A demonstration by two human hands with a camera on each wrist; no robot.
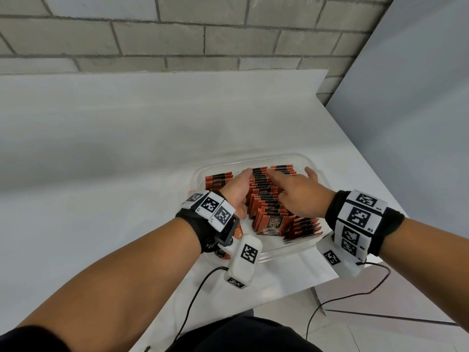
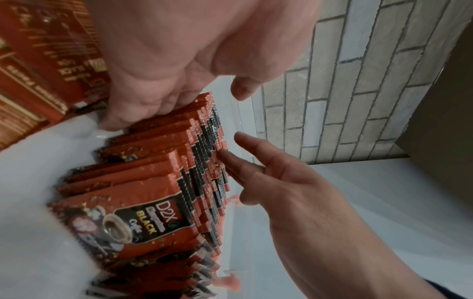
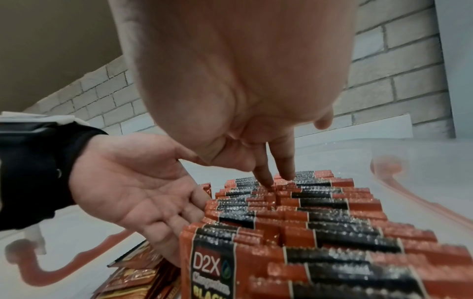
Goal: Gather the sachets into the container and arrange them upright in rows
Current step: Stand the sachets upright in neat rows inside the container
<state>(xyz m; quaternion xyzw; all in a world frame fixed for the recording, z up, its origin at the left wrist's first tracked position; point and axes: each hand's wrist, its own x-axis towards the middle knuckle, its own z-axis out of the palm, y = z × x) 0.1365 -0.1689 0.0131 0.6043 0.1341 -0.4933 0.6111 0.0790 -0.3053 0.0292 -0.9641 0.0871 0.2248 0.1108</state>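
The red-and-black foil coffee sachets [image 1: 266, 196] stand on edge in rows inside the clear, shallow plastic container [image 1: 313, 165], which sits near the corner of the white table [image 1: 114, 148]. I read this as the tidying step: most packets are already upright, and I am squaring the middle row. My left hand [image 1: 237, 190] lies flat with straight fingers against the row's left flank, while my right hand [image 1: 295, 193] is spread, two fingertips [image 3: 268, 183] pressing on the top edges. A few sachets lie flat at the container's left (partly hidden by my wrist); next, I judge, they need lifting and slotting in upright.
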